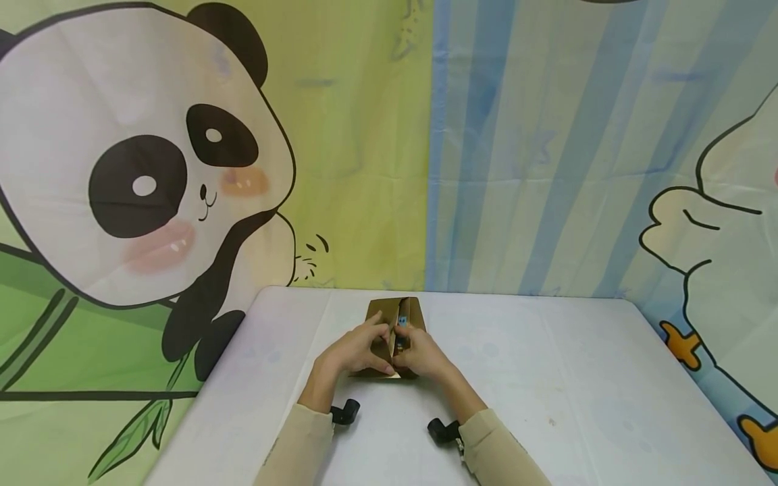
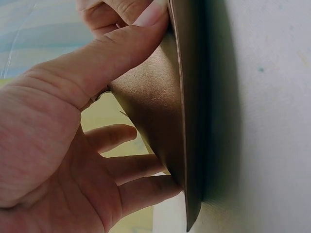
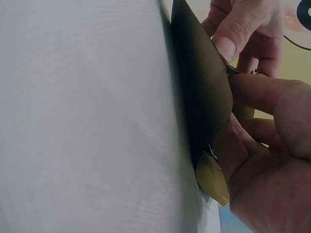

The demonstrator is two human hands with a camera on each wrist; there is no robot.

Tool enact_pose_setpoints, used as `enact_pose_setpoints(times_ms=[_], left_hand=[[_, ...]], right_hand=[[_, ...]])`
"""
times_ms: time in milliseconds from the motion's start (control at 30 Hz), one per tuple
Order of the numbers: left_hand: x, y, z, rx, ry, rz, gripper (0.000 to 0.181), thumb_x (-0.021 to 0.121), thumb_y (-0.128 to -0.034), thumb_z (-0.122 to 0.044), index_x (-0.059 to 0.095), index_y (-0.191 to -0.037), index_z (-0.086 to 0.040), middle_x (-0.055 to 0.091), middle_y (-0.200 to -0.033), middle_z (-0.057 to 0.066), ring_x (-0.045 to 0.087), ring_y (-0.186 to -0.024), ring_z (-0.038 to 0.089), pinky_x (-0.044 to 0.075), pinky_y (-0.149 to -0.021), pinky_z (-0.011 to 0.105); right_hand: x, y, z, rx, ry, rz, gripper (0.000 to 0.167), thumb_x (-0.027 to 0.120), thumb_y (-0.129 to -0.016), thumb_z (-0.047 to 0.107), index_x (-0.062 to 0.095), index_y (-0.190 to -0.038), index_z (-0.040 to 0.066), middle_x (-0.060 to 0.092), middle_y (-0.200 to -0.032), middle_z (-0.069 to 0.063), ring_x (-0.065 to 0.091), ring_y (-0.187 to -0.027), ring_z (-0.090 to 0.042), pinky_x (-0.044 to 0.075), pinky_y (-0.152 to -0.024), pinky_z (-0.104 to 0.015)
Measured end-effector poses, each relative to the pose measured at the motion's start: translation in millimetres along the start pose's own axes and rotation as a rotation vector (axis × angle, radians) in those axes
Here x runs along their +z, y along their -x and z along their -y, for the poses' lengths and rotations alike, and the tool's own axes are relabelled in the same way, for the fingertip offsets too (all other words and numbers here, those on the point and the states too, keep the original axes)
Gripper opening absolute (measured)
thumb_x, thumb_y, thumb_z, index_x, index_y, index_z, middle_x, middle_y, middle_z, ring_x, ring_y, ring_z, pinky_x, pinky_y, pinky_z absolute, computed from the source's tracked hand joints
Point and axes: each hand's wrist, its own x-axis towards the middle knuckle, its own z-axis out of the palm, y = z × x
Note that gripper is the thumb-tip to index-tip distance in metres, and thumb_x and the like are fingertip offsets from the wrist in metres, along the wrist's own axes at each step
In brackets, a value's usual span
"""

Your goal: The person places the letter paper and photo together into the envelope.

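A gold-brown paper envelope (image 1: 379, 308) lies toward the far side of the white table, its middle parted along a lengthwise slit. Inside the slit shows a small blue and orange printed piece (image 1: 402, 321), mostly hidden. At the slit's left side, my left hand (image 1: 360, 347) pinches the paper; the left wrist view shows the thumb on the brown panel (image 2: 154, 97) and other fingers spread behind it. My right hand (image 1: 427, 354) holds the right side of the opening. In the right wrist view its thumb and index finger are at the panel's edge (image 3: 206, 87), the fingertips partly hidden.
The white table (image 1: 547, 378) extends on both sides of the envelope. Behind it hangs a printed cloth (image 1: 365, 148) with a panda and stripes. A small black camera (image 1: 345, 412) is strapped to the left wrist, another (image 1: 444, 432) to the right.
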Motion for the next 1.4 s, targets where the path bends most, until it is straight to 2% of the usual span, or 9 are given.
enact_pose_setpoints(times_ms=[133,233,333,567,667,800,967,1100,1400], left_hand=[[1.0,-0.2,-0.6,-0.006,-0.002,0.007,0.045,0.096,-0.0721,-0.037,0.061,-0.097,-0.023,0.02,-0.171,0.024,0.036,-0.15,0.049,0.042,-0.112,0.06],[1.5,-1.1,-0.4,-0.01,-0.004,0.009,0.044,0.096,-0.0721,-0.037,0.062,-0.097,-0.026,0.02,-0.171,0.024,0.036,-0.149,0.05,0.04,-0.113,0.062],[2.0,-1.6,0.1,-0.023,-0.017,0.011,0.043,0.096,-0.072,-0.038,0.063,-0.099,-0.029,0.02,-0.171,0.024,0.037,-0.149,0.051,0.039,-0.114,0.064],[5.3,1.0,-0.9,-0.058,-0.056,0.025,0.045,0.095,-0.0727,-0.04,0.067,-0.107,-0.03,0.024,-0.17,0.025,0.042,-0.144,0.054,0.042,-0.11,0.066],[6.1,1.1,-2.5,-0.068,-0.077,0.026,0.047,0.095,-0.073,-0.04,0.068,-0.111,-0.03,0.024,-0.169,0.026,0.044,-0.142,0.054,0.044,-0.109,0.064],[6.9,1.4,-4.0,-0.09,-0.107,0.039,0.053,0.094,-0.0747,-0.04,0.07,-0.121,-0.03,0.024,-0.17,0.025,0.041,-0.144,0.055,0.043,-0.109,0.066],[8.3,1.1,-4.4,-0.132,-0.137,0.059,0.068,0.09,-0.0789,-0.042,0.065,-0.141,-0.033,0.023,-0.171,0.022,0.029,-0.15,0.057,0.037,-0.112,0.069],[8.5,0.4,-4.4,-0.141,-0.137,0.058,0.076,0.087,-0.083,-0.044,0.054,-0.151,-0.034,0.02,-0.172,0.021,0.024,-0.153,0.055,0.034,-0.114,0.07],[5.7,-2.2,-3.2,-0.069,-0.179,0.028,0.071,0.068,-0.0987,-0.048,0.037,-0.161,-0.035,0.016,-0.17,0.029,0.013,-0.154,0.059,0.018,-0.121,0.071]], right_hand=[[-4,2.3,1,0.008,0.004,0.006,0.078,0.084,-0.083,0.008,0.048,-0.151,-0.004,0.051,-0.155,-0.025,0.054,-0.138,-0.039,0.052,-0.102,-0.05],[-9,4.2,1,0.034,-0.075,0.024,0.079,0.083,-0.084,0.003,0.045,-0.153,-0.003,0.063,-0.137,-0.028,0.073,-0.108,-0.033,0.06,-0.087,-0.045],[-13,6.3,0,0.071,-0.174,0.037,0.082,0.08,-0.085,-0.002,0.04,-0.156,-0.005,0.066,-0.126,-0.031,0.077,-0.078,-0.028,0.063,-0.072,-0.038],[-26,10.5,-7,0.112,-0.111,-0.034,0.08,0.083,-0.083,0.003,0.045,-0.153,-0.003,0.065,-0.133,-0.031,0.076,-0.075,-0.021,0.059,-0.079,-0.034],[-32,12.5,-8,0.117,-0.089,-0.032,0.079,0.082,-0.086,0.008,0.044,-0.154,-0.001,0.077,-0.107,-0.024,0.077,-0.073,-0.025,0.056,-0.087,-0.037],[-38,14.2,-11,0.116,-0.076,-0.019,0.077,0.079,-0.091,0.014,0.041,-0.157,0.0,0.079,-0.084,-0.015,0.076,-0.072,-0.026,0.055,-0.08,-0.035],[-45,15.2,-17,0.107,-0.091,-0.02,0.072,0.076,-0.094,0.014,0.042,-0.156,0.001,0.079,-0.085,-0.016,0.076,-0.071,-0.025,0.055,-0.066,-0.031],[-51,17.3,-20,0.106,-0.097,-0.027,0.07,0.074,-0.096,0.015,0.042,-0.156,0.001,0.079,-0.087,-0.016,0.077,-0.073,-0.028,0.059,-0.071,-0.035],[-58,19.1,-26,0.121,-0.071,-0.093,0.064,0.071,-0.099,0.022,0.046,-0.154,0.001,0.078,-0.104,-0.021,0.077,-0.079,-0.028,0.06,-0.071,-0.039]])
